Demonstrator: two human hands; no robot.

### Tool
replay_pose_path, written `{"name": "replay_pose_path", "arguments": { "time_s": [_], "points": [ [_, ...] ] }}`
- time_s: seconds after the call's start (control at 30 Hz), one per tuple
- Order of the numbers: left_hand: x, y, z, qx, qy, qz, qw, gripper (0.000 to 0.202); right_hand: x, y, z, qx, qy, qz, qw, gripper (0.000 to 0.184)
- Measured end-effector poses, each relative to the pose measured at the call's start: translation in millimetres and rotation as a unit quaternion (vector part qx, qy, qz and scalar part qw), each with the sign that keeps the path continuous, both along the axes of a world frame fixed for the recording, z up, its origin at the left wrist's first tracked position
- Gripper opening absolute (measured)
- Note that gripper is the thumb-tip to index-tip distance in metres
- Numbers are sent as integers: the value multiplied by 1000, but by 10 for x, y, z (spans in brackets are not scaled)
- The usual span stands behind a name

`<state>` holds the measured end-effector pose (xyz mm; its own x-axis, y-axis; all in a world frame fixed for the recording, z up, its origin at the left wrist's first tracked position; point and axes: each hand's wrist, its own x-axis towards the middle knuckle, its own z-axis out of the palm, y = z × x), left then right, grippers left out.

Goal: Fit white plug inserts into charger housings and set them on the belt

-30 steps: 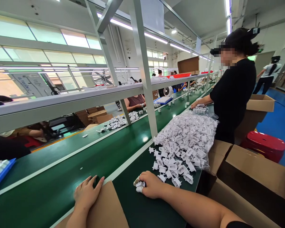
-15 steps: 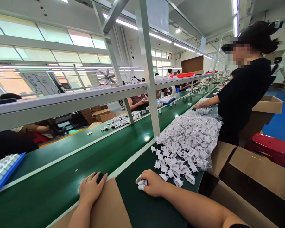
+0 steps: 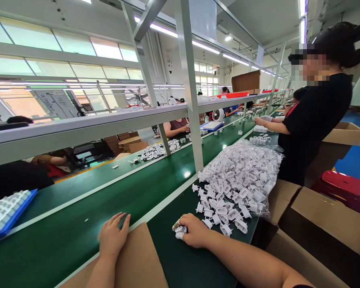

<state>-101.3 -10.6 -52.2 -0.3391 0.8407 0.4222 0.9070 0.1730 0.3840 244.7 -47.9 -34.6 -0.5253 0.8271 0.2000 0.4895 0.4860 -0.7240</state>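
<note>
My left hand (image 3: 114,236) lies at the edge of a brown cardboard sheet (image 3: 141,260), fingers stretched out over the green conveyor belt (image 3: 69,224) with nothing in them. On the dark green worktop, my right hand (image 3: 193,231) is closed around a small white plastic plug housing (image 3: 181,230), mostly hidden by the fingers. A beige cover and a white cover sit on its fingertips. Just beyond it spreads a heap of white plug housings (image 3: 222,210), spilling out of a clear plastic bag (image 3: 267,160).
A co-worker in black (image 3: 315,116) stands at the right, hands over the line. Open cardboard boxes (image 3: 327,216) and a red stool (image 3: 348,188) are on the right. A metal post (image 3: 189,88) rises beside the belt. At far left lies a blue tray (image 3: 21,212) of white parts.
The view has shifted slightly. My right hand keeps its grip, and my left hand stays by the cardboard with its fingers slightly shifted. The co-worker's arms have come up, both hands now showing.
</note>
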Motion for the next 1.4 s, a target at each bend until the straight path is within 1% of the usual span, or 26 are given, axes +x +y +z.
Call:
{"name": "replay_pose_path", "arguments": {
  "time_s": [0.07,0.23,0.4,0.5,0.67,0.77,1.03,1.13,1.23,1.4],
  "points": [
    [24,-22,33,21,-11,-2,1000,49,2,-6,14,-5,2,1,1000,28],
    [22,-51,66,61,-23,-6,998,48,7,-16,41,-13,5,2,1000,29],
    [-16,-61,72,50,3,37,998,43,4,-9,40,-11,-1,2,1000,28],
    [-3,-77,92,36,8,48,998,43,5,-8,32,-3,0,1,1000,27],
    [62,-121,146,20,3,38,999,53,6,-12,22,0,5,1,1000,27],
    [82,-139,176,14,-11,37,999,55,2,-12,22,-2,6,1,1000,27],
    [65,-136,188,1,-37,38,999,55,5,-13,41,-11,8,4,1000,27],
    [79,-133,187,19,-29,37,999,54,6,-15,52,-15,10,6,1000,27],
    [113,-142,210,34,-19,37,999,53,4,-14,69,-14,6,6,1000,26],
    [144,-167,261,22,-29,36,999,52,10,-13,105,-20,-2,9,1000,25]
  ]
}}
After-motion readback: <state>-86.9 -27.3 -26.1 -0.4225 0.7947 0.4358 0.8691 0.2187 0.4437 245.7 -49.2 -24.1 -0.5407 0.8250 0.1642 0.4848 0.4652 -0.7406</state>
